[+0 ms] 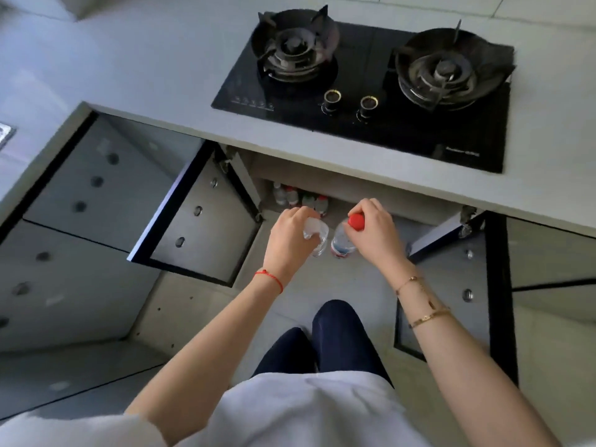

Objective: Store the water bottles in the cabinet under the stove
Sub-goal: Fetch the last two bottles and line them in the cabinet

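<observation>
My left hand (290, 235) grips a clear water bottle (317, 238) from above, its top hidden under my fingers. My right hand (374, 232) holds a second water bottle (342, 241) by its red cap. Both bottles hang upright side by side in front of the open cabinet (354, 195) under the black gas stove (371, 88). Several more bottles with red and white caps (301, 197) stand in a row at the cabinet's back left.
The cabinet's left door (200, 221) and right door (451, 285) stand swung open toward me. The grey counter edge (290, 137) overhangs the opening. My knees (322, 343) are on the floor just below the hands.
</observation>
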